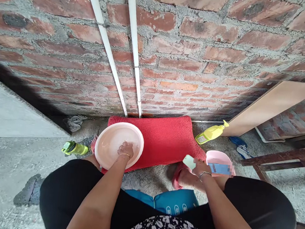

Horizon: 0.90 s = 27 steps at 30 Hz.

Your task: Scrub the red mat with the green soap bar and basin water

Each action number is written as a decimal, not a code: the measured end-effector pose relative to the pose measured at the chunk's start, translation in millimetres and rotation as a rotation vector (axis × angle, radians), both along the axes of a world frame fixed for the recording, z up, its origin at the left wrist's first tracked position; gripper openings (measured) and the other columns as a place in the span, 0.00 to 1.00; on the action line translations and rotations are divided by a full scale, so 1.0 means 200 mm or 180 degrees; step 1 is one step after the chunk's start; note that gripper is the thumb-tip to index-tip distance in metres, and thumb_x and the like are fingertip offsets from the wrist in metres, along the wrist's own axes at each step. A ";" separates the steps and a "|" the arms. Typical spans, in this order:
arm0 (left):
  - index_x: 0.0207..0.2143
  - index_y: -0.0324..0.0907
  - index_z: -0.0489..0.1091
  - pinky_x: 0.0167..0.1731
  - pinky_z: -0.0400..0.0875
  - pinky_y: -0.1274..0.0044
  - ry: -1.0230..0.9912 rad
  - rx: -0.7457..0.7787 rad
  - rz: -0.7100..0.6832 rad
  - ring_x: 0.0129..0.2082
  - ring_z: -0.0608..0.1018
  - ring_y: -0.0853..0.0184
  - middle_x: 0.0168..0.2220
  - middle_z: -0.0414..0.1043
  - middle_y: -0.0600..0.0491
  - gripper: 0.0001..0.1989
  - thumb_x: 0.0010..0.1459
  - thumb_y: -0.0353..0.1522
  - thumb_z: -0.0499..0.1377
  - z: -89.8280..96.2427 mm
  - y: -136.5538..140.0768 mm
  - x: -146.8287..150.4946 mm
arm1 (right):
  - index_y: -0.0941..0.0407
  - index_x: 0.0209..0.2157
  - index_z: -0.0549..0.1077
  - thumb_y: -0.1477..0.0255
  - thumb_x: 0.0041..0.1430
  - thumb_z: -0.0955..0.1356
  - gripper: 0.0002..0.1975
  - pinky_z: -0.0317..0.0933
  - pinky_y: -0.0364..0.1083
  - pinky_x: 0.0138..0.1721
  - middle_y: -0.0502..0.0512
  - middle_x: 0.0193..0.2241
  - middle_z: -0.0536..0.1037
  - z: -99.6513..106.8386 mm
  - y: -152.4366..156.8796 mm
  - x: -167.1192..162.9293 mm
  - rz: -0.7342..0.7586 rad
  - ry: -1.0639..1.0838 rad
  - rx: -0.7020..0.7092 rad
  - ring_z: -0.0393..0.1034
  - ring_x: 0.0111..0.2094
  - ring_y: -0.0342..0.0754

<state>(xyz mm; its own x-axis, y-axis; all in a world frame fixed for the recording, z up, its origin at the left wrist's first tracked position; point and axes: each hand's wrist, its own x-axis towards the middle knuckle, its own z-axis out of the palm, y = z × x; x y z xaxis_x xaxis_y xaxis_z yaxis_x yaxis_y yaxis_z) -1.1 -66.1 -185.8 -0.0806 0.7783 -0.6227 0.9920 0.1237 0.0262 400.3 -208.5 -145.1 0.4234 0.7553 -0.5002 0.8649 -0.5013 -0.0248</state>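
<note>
My left hand [125, 149] reaches down into a pale pink round basin [99, 152], its fingers low and loosely spread, with nothing visible in them. The basin sits at the left end of a red textured mat [166, 137]. Over the mat's right front corner, my right hand [201, 167] grips a pale green, rounded rectangular block [189, 162] that looks like a bar of soap. Just right of that hand stands a smaller pink tub [218, 156], with a blue flat phone-like thing [219, 168] across it, partly blurred.
A yellow pump bottle [210, 133] stands by the mat's right edge. A green drink bottle [75, 148] is left of the basin. Behind are a brick wall, two white pipes [136, 59] and a leaning board [271, 108]. A wooden frame [280, 155] stands at right.
</note>
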 end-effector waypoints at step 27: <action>0.68 0.48 0.70 0.62 0.73 0.61 -0.0177 0.0011 0.0056 0.67 0.75 0.51 0.70 0.68 0.39 0.27 0.69 0.29 0.54 0.05 0.00 0.05 | 0.55 0.55 0.79 0.80 0.58 0.71 0.23 0.64 0.53 0.51 0.67 0.52 0.81 -0.05 0.07 -0.10 0.0718 0.0094 -0.0195 0.78 0.51 0.61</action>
<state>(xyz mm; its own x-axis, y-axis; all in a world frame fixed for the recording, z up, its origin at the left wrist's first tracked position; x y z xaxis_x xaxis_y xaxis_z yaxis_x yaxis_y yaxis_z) 8.6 -66.1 -175.3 -0.0596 0.7793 -0.6238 0.9866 0.1410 0.0818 379.4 -194.0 -154.4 0.2319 0.7970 -0.5577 0.9545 -0.2968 -0.0273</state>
